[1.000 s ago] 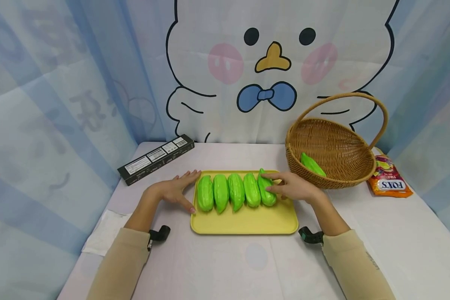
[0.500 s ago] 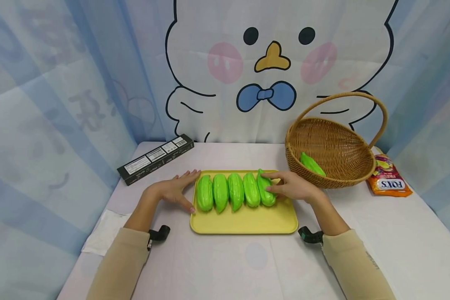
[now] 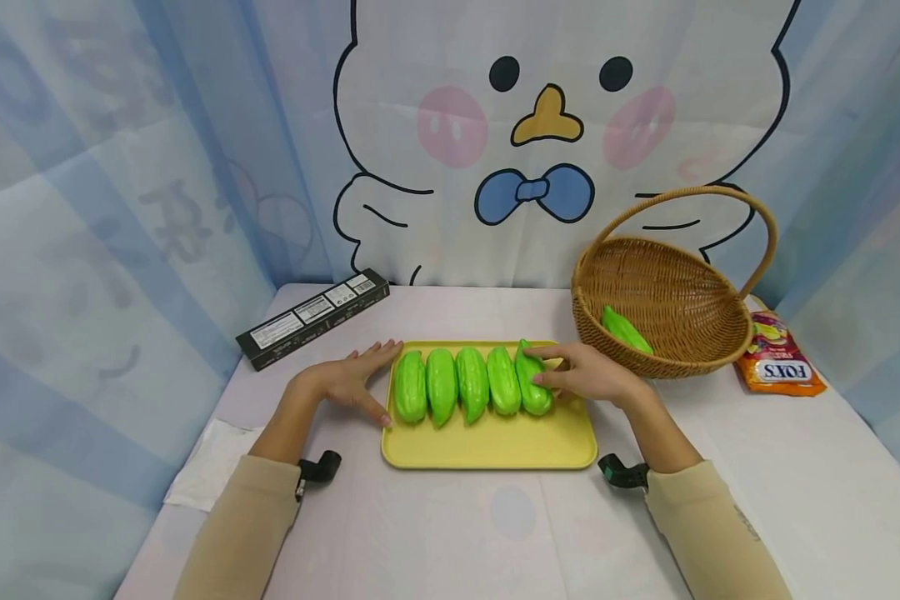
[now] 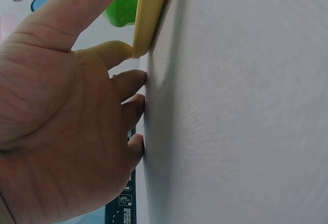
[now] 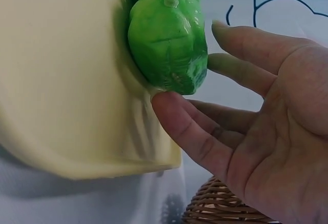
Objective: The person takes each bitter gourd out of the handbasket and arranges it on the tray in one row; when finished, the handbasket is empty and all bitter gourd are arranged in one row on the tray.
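Observation:
Several glossy green, ribbed gourd-shaped vegetables [image 3: 472,383] lie side by side on a yellow tray [image 3: 487,446]. My right hand [image 3: 588,371] holds the rightmost gourd-shaped vegetable [image 3: 532,392], its fingers reaching over the top. In the right wrist view the thumb touches that vegetable [image 5: 166,34] low on its side. At the tray's left end, my left hand [image 3: 345,383] is spread. Its thumb and index finger touch the rim, and the left wrist view shows the other fingertips at the table surface beside the tray corner [image 4: 146,24].
A wicker basket [image 3: 690,292] with a tall handle stands behind my right hand, one green vegetable [image 3: 626,329] inside. An orange snack packet [image 3: 780,358] lies beside it. At back left is a long black box [image 3: 312,318]; a white cloth [image 3: 208,467] lies near my left forearm.

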The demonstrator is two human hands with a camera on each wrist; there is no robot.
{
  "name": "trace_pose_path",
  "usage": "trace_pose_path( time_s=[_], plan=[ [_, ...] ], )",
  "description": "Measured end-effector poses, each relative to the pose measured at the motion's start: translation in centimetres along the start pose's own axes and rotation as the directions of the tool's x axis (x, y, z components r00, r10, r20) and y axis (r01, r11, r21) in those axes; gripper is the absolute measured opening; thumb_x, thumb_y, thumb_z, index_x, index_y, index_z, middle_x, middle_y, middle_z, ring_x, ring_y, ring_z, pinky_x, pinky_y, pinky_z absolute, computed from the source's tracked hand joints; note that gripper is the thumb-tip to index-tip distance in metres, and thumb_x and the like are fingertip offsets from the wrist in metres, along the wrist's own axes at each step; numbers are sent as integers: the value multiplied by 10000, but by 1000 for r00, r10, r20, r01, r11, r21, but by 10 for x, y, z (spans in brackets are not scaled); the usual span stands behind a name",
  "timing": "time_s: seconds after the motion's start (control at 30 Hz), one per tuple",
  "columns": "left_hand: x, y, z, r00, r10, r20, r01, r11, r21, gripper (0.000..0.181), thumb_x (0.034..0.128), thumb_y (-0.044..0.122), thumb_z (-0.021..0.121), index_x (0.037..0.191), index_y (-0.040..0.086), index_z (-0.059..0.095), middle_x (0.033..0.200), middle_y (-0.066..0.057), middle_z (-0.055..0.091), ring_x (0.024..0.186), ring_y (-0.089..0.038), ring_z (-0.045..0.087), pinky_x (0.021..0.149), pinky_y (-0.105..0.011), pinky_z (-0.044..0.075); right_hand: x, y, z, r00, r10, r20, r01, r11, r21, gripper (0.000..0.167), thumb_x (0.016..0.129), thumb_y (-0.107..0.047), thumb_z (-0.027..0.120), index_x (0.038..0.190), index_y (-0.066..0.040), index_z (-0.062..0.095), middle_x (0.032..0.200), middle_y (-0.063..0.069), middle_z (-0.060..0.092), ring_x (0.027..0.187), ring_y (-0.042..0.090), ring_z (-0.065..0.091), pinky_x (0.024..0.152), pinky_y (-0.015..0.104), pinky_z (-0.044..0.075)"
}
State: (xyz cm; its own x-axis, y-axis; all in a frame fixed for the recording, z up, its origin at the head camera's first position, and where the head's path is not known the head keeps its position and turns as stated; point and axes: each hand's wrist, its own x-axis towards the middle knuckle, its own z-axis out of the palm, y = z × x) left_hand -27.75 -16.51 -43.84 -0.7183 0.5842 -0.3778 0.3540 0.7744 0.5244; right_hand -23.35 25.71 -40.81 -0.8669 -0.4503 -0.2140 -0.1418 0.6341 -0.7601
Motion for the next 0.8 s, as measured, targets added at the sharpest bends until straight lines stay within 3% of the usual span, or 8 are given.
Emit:
trace_pose_path(
  time_s=[0.1, 0.17, 0.3, 0.37, 0.5, 0.8],
  plan=[
    [0, -1, 0, 1000, -1, -2, 1, 1000, 0, 1375, 708, 547, 920, 1694, 208, 23, 1771, -67, -28, 1633, -324, -74, 1321, -560, -34, 0, 0, -1, 1000, 15, -19, -16, 1000, -18, 604, 1005, -315, 699, 1551, -135, 511, 954, 151, 712, 774, 301, 696, 671, 383, 551],
    [0, -1, 0, 1000, -1, -3, 1, 1000, -2, 1376, 706, 546, 921, 1694, 210, 24, 1771, -67, -26, 1633, -323, -73, 1322, -560, -34, 0, 0, -1, 998, -1, -58, -2, 999, -53, 592, 1004, -341, 698, 1539, -153, 530, 1073, 167, 717, 821, 286, 692, 680, 371, 552],
    [0, 0, 0, 1000, 3, -1, -3, 1000, -4, 1376, 706, 543, 921, 1694, 205, 25, 1770, -77, -30, 1632, -329, -76, 1320, -564, -39, -2, -4, -3, 979, -118, -168, 98, 987, -126, 524, 1016, -341, 683, 1507, -192, 575, 1374, 139, 657, 1013, 245, 670, 781, 365, 555],
    [0, 0, 0, 1000, 7, -1, -7, 1000, -8, 1375, 707, 538, 923, 1694, 200, 27, 1769, -84, -31, 1631, -334, -77, 1319, -567, -43, -3, -6, -4, 957, -195, -216, 167, 976, -141, 486, 1027, -306, 674, 1494, -201, 590, 1478, 96, 602, 1119, 238, 653, 862, 402, 573],
    [-1, 0, 0, 1000, 9, 1, -9, 1000, -18, 1377, 705, 532, 927, 1693, 196, 29, 1768, -91, -35, 1630, -337, -82, 1317, -568, -48, -6, -11, -7, 915, -302, -268, 274, 952, -138, 466, 1033, -230, 666, 1491, -192, 591, 1490, 74, 593, 1183, 270, 661, 952, 432, 593],
    [1, 0, 0, 1000, 4, 0, -4, 1000, -16, 1378, 704, 544, 924, 1694, 205, 26, 1769, -86, -34, 1631, -336, -83, 1316, -572, -47, -17, -19, -22, 802, -437, -408, 405, 899, -168, 460, 1002, -46, 671, 1457, -84, 611, 1357, 136, 648, 1087, 209, 676, 832, 168, 589]
  ],
)
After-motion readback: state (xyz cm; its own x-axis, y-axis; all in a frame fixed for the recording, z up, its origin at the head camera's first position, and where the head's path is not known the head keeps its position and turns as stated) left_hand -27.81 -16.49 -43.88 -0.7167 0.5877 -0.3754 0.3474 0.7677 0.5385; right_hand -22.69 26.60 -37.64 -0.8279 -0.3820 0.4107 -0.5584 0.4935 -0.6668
